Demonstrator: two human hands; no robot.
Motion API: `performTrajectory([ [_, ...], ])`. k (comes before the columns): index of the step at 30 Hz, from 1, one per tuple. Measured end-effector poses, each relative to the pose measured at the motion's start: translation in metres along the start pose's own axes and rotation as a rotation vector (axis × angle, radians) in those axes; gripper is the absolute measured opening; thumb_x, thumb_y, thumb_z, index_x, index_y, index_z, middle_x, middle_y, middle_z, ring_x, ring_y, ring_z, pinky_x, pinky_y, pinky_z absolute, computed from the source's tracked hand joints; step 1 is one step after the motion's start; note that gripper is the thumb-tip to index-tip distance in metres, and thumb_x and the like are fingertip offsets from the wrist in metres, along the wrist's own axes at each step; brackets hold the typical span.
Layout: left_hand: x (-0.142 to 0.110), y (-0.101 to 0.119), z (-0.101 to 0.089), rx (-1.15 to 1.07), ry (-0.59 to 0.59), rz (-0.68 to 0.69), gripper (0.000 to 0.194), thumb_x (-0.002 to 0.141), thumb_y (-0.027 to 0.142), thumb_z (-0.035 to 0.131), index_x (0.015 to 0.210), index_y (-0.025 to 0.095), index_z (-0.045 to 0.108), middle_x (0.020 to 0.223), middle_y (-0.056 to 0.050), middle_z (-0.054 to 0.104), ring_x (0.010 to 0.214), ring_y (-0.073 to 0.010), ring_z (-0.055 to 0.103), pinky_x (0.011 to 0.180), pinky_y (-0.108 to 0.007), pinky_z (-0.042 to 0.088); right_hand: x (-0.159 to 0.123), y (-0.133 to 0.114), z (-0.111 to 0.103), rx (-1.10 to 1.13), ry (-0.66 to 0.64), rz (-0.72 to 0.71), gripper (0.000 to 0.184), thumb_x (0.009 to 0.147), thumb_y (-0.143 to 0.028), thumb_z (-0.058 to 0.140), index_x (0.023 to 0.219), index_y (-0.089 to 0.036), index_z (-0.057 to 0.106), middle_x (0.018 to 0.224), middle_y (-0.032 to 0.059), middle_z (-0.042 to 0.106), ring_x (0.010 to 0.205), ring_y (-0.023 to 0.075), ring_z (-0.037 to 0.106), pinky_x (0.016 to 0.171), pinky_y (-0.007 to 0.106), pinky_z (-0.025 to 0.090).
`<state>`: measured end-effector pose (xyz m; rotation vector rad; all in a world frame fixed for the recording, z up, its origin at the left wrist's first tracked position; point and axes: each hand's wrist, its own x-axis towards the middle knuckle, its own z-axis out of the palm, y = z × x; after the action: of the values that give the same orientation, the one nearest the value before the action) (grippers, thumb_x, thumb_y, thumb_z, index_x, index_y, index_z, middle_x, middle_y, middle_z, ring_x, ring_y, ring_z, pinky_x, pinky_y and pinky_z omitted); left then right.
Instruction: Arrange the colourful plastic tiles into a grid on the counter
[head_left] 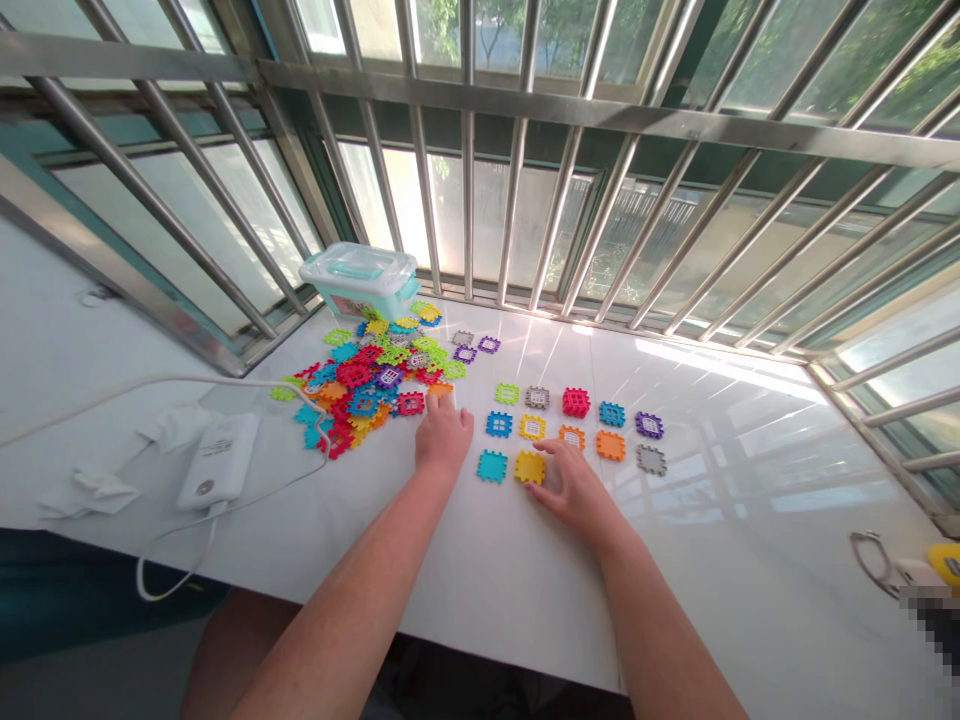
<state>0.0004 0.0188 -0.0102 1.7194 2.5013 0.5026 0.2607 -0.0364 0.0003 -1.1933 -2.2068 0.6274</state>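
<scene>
"Where's the left hand (444, 437)?"

"By the right edge of the heap of multicoloured, notched plastic squares (354, 374), its fingers at an orange notched plastic square (442, 387). The fingertips are hidden, so I can't tell whether they grip it."

"And the right hand (574, 487)?"

"Thumb and forefinger stand apart at the right side of a solid yellow notched plastic square (529, 468), lying on the glossy white tabletop (480, 590). Whether they pinch it, I can't tell."

"What's around that one?"

"A solid turquoise notched square (492, 466) just to its left, and a yellow window-patterned square (533, 427) just beyond. More sit in rows, with a purple window-patterned square (649, 425) and a solid grey notched square (652, 460) at the right end."

"Behind the heap?"

"A teal plastic box with a clear lid (358, 280), near the metal window bars (468, 200). A white rectangular device (221, 462) with a cable lies well to the left."
</scene>
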Motion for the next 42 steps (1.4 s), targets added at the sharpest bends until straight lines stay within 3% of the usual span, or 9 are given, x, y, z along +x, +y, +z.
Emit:
performTrajectory([
  [5,-0.001,-0.001,-0.001,-0.005,0.009,0.043,0.029,0.1,0.036,0.053,0.123,0.022,0.063,0.142,-0.016,0.051,0.096,-0.0244,0.071,0.082,-0.035,0.057,0.0,0.001,0.001,-0.001,0.001,-0.003,0.052,0.095,-0.039,0.072,0.142,-0.034,0.05,0.139,0.0088,0.061,0.132,0.0303,0.058,0.113,0.054,0.05],
  [16,0.001,-0.006,0.005,-0.081,0.062,0.029,0.037,0.094,0.024,0.055,0.131,0.021,0.057,0.15,-0.017,0.052,0.105,-0.0275,0.07,0.086,-0.037,0.056,0.0,0.001,0.001,-0.001,0.006,0.001,0.052,0.095,-0.041,0.072,0.142,-0.032,0.051,0.139,0.0092,0.061,0.132,0.0301,0.058,0.113,0.052,0.049],
  [25,0.004,-0.011,0.009,-0.163,0.086,0.027,0.022,0.092,0.019,0.056,0.113,0.023,0.062,0.138,-0.015,0.058,0.104,-0.0266,0.07,0.085,-0.036,0.055,-0.001,0.001,0.0,-0.001,0.011,-0.001,0.054,0.094,-0.041,0.073,0.142,-0.033,0.05,0.14,0.0085,0.061,0.133,0.0292,0.057,0.114,0.05,0.048],
  [29,0.004,-0.011,0.007,-0.185,0.088,0.003,0.033,0.089,0.02,0.06,0.122,0.021,0.06,0.132,-0.015,0.06,0.102,-0.0275,0.07,0.084,-0.037,0.055,-0.001,0.0,0.0,-0.006,0.021,-0.001,0.053,0.094,-0.041,0.073,0.142,-0.034,0.051,0.14,0.0076,0.062,0.133,0.0277,0.058,0.113,0.048,0.05],
  [35,0.004,-0.014,0.005,-0.277,0.114,0.01,0.065,0.084,0.03,0.07,0.145,0.019,0.051,0.138,-0.017,0.057,0.114,-0.031,0.067,0.092,-0.038,0.055,-0.001,-0.001,-0.001,0.007,0.017,0.007,0.053,0.095,-0.043,0.072,0.142,-0.033,0.051,0.14,0.0093,0.061,0.133,0.0295,0.057,0.114,0.051,0.049],
  [42,0.006,-0.02,0.007,-0.343,0.118,0.027,0.057,0.081,0.031,0.075,0.136,0.022,0.059,0.134,-0.014,0.059,0.11,-0.0287,0.068,0.094,-0.037,0.055,-0.001,-0.001,-0.001,-0.001,0.031,0.0,0.052,0.095,-0.043,0.072,0.141,-0.032,0.052,0.139,0.0086,0.062,0.132,0.0284,0.058,0.113,0.05,0.05],
])
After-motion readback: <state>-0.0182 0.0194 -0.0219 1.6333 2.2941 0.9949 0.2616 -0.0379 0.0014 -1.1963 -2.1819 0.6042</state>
